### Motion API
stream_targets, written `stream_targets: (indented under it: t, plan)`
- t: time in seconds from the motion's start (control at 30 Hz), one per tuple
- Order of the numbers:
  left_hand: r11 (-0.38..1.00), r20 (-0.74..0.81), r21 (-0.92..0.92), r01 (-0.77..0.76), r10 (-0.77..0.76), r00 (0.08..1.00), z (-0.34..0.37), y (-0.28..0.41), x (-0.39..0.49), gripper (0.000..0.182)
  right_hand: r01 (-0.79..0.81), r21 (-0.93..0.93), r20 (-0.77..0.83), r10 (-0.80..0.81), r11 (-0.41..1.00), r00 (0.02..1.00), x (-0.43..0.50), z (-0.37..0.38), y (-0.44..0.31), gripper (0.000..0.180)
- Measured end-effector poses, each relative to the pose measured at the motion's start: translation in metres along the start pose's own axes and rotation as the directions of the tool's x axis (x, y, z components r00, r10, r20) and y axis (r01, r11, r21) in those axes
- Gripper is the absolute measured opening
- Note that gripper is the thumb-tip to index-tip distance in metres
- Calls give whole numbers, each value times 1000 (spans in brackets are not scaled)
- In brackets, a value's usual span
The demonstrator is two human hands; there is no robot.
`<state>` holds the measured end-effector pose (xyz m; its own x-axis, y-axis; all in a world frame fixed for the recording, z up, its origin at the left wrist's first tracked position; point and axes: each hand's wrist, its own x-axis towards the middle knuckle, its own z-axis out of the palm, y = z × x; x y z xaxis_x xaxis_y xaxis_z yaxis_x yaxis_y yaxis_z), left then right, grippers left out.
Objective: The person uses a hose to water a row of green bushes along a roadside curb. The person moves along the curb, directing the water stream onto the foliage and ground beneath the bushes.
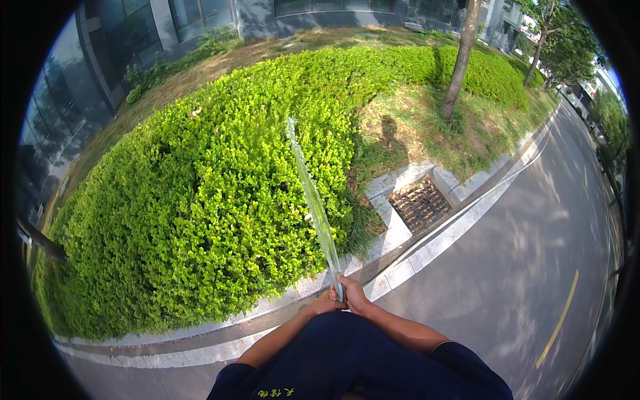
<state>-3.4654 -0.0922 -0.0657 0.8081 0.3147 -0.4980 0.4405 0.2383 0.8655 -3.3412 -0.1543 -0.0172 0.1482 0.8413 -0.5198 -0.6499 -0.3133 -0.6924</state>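
My left hand (326, 303) and my right hand (356, 294) are together in front of my body, both closed around the end of a hose (341, 293). A stream of water (320, 217) shoots from the hose end and arcs forward over a clipped green hedge (210, 200). The stream breaks up above the leaves near the middle of the hedge. How each finger sits on the hose is partly hidden, and my torso covers the part of the hose behind my hands.
A stone kerb (300, 287) borders the hedge. A metal drain grate (420, 202) lies to the right, and a pale hose (480, 197) runs along the roadside. Beyond stand a tree trunk (460, 65) and a building (320, 22). The asphalt road (495, 260) curves away right.
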Motion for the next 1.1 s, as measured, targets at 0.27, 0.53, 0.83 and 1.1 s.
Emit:
stream_targets:
  t: [0.27,0.53,0.83,1.1]
  plan:
    - [990,20,-142,-16,19,1000,3,15,-9,10,5,-7,-23,-5,1000,1000,-5,5,-5,42]
    - [991,-20,-118,-59,58,998,3,18,-6,10,47,-41,-27,-48,998,998,-5,3,-4,44]
    - [994,-6,-105,-30,30,1000,2,6,0,10,73,-60,-24,-75,996,997,-4,2,-2,44]
    - [992,-12,-119,-39,38,999,0,-6,6,11,80,-84,-19,-82,993,996,0,-1,2,45]
